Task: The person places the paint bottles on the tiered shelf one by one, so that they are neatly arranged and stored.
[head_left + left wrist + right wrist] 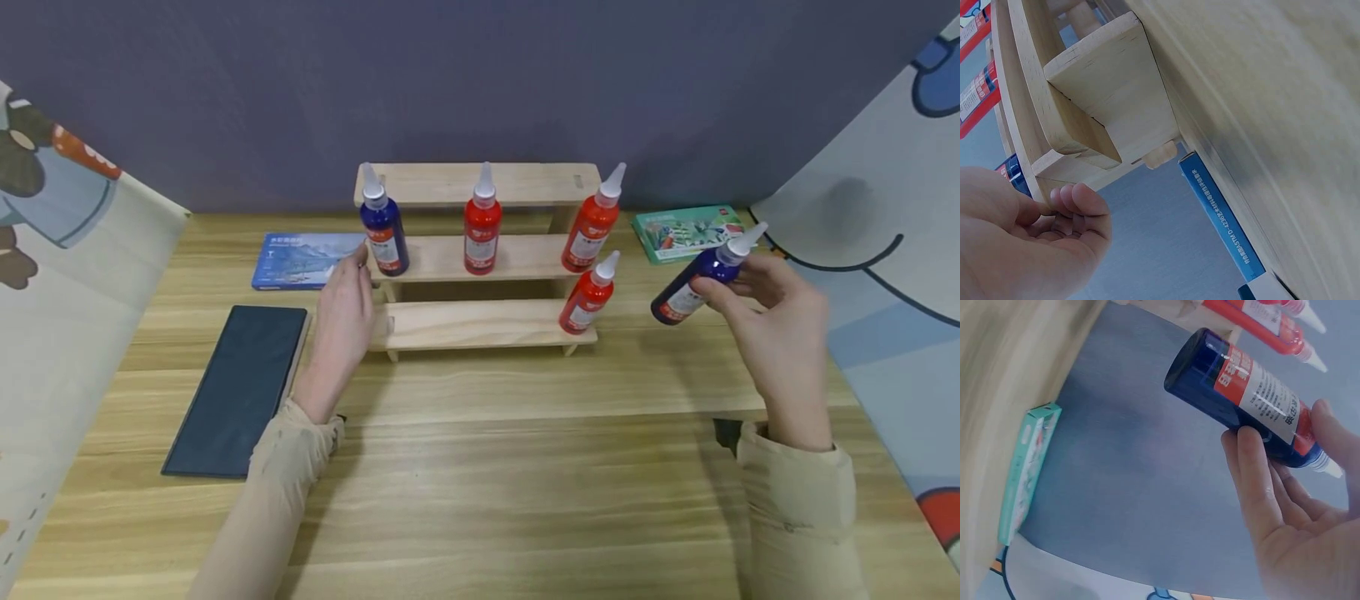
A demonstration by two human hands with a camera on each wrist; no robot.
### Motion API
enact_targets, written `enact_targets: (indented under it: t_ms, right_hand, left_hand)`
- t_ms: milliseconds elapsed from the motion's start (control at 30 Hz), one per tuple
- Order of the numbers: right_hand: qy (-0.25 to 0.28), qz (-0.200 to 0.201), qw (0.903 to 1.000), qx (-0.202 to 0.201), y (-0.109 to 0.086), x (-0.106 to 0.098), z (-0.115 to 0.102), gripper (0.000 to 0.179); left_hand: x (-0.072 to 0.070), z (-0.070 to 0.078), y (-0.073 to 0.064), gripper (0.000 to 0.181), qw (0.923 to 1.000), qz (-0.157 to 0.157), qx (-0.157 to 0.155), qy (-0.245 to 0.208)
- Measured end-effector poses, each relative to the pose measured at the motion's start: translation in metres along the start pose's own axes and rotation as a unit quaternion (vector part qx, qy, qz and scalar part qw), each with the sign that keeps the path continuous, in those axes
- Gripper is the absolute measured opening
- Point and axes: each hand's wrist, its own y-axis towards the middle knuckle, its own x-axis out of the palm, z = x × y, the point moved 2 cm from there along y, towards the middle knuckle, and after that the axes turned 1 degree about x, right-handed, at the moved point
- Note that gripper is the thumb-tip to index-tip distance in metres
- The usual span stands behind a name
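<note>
My right hand (783, 333) holds a dark blue squeeze bottle (693, 283) with a white pointed cap, tilted in the air right of the wooden rack. In the right wrist view, thumb and fingers grip this bottle (1254, 394) toward its cap end. My left hand (345, 325) is at the left end of the tiered wooden rack (472, 325), its curled fingers (1085, 206) at the end of the middle board. Beside it on that board stands another blue bottle (384, 233). Two red bottles stand farther right, one central (482, 233) and one at the right end (592, 229). A third red bottle (585, 300) stands on the lowest board's right end.
A blue flat box (300, 260) lies left of the rack, with a dark notebook (232, 392) nearer on the wooden table (480, 500). A green box (686, 233) lies behind the held bottle. A dark grey panel (480, 83) rises at the back, with patterned side panels.
</note>
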Motion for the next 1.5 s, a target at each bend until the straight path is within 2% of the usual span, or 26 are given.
enact_targets:
  t_ms: [433,833,1500]
  right_hand:
    - [-0.013,-0.004,0.9999,0.009,-0.016,-0.006,-0.023,0.043]
    - [-0.011,-0.008,0.9989,-0.045,-0.027,-0.007,-0.046,0.037]
    - [0.004,-0.065,0.9932,-0.096,-0.034,0.016,-0.071,0.043]
  left_hand:
    - [-0.001,0.0,0.0,0.041,1.0,-0.001,0.0,-0.001]
    - [-0.001,0.001,0.001,0.041,1.0,-0.002,-0.002,0.003]
    - [0.0,0.0,0.001,0.041,1.0,-0.004,-0.006,0.0]
